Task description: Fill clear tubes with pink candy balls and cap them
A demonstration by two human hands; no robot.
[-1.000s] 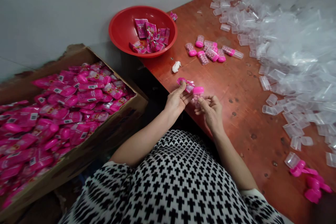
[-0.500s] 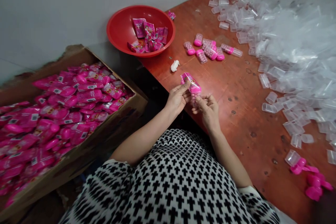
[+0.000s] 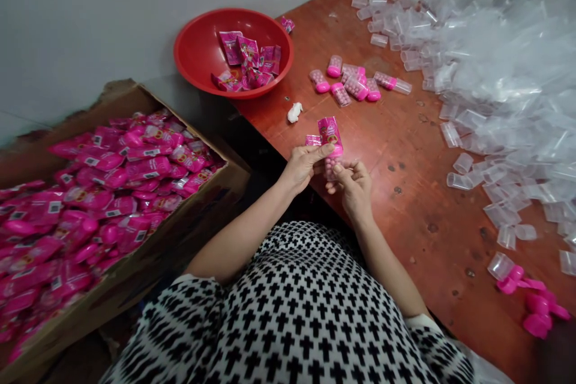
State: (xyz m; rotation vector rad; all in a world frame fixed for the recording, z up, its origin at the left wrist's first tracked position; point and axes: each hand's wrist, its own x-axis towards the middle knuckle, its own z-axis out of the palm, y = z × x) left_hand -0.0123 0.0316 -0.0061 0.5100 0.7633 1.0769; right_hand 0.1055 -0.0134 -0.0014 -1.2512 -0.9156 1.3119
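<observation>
At the near table edge, both hands are closed around a clear candy tube filled with small pink balls. A printed pink wrapper stands up from its far end; whether it encloses part of the tube I cannot tell. My left hand pinches where wrapper and tube meet, thumb on top. Gripping the tube's near end from the right is my right hand, its fingers partly hiding the balls. Just beyond the left fingers shows another bit of pink printed wrapping.
A red bowl with pink sachets sits at the table's far left corner. Filled tubes and a white lump lie beyond my hands. Clear empty cups heap up right, near pink plastic parts. A carton of pink packs stands left.
The wrapper now stands more upright above the tube, and the left thumb has moved down to where they meet. A separate bit of wrapping has come into sight. The whole view has shifted slightly.
</observation>
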